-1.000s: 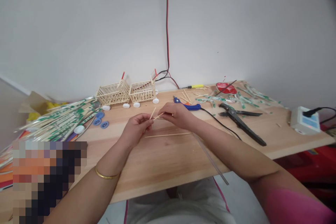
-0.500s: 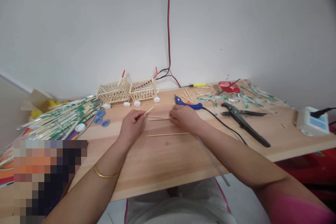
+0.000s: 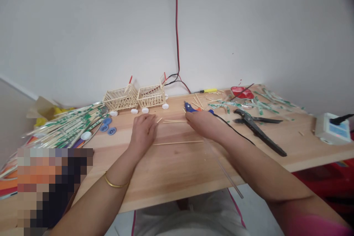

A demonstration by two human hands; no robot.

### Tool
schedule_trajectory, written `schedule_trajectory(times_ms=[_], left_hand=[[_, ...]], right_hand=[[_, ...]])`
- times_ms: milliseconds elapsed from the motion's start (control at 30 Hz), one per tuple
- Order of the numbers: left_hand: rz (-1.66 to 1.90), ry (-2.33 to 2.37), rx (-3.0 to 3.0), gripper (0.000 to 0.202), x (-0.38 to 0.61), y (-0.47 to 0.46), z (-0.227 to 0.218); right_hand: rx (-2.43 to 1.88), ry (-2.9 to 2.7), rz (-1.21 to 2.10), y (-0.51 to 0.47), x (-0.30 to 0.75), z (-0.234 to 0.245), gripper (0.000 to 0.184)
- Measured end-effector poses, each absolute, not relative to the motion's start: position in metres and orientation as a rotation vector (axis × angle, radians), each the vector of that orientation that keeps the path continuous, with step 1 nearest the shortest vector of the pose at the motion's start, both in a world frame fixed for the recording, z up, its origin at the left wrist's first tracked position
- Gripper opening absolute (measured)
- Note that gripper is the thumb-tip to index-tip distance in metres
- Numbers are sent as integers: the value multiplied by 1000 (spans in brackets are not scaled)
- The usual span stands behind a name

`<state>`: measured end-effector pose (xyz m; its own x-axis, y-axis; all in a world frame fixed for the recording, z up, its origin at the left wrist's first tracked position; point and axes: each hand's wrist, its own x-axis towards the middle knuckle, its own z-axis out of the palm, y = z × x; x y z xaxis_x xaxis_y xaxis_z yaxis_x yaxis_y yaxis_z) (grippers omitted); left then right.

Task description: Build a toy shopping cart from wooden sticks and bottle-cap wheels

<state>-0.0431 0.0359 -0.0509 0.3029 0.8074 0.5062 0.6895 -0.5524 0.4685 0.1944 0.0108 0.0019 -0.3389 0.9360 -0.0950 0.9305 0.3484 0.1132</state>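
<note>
My left hand point(image 3: 143, 131) rests low over the wooden table with its fingers curled. The tip of a short wooden stick point(image 3: 159, 120) pokes out past its fingertips. My right hand point(image 3: 203, 123) is closed round the right ends of a pair of thin wooden sticks point(image 3: 175, 121), which point left towards the other hand; its fingertips are hidden. Just behind that hand lies a blue glue gun point(image 3: 188, 107), partly covered by it. Nearer to me a longer wooden stick point(image 3: 178, 142) lies flat between my forearms.
Two small stick-built carts point(image 3: 151, 97) on white wheels stand by the wall. Wrapped sticks point(image 3: 80, 120) and blue caps point(image 3: 111, 131) are at left. Black-handled pliers point(image 3: 260, 132), a clear glue stick point(image 3: 229, 179), wrapper scraps point(image 3: 258, 105) and a white power strip point(image 3: 333, 128) occupy the right.
My right hand has shifted right, drawing the pair of sticks with it and covering more of the glue gun. My left hand has turned palm-down, so less of its stick shows.
</note>
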Motion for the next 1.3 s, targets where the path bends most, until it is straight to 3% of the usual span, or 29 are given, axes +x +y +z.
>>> schedule_trajectory(times_ms=[167,300,400,533,667,867,1067,1200,1300], left_hand=[[899,1081,2655,26,-20,20,-41],[828,1153,2581,22,-21,17,-37],[1040,1289,2217,16,-34,21,-31],[1191,1328,1495,17,-50,31,-25],[1270,1191,1134,32,-53,39,-25],[1308,1098,1009,38,-52,39,-24],[1172,1112,1042,29,-40,27,-29],[1036,1062,1270,23,-28,14,-26],[934,1071,1502,19,-22,5,-22]], right_hand=[[1547,2708,84,-4,184,11,15],[1608,2856,-107,-8,184,14,15],[1658,2779,-322,-8,190,14,30],[1486,2577,-396,-8,187,4,11],[1415,2664,-418,-8,187,0,12],[1849,2580,-495,3,209,1,8],[2063,2642,-428,13,199,-10,14],[1773,3080,-1009,5,176,-12,19],[1515,3071,-1343,0,164,-15,18]])
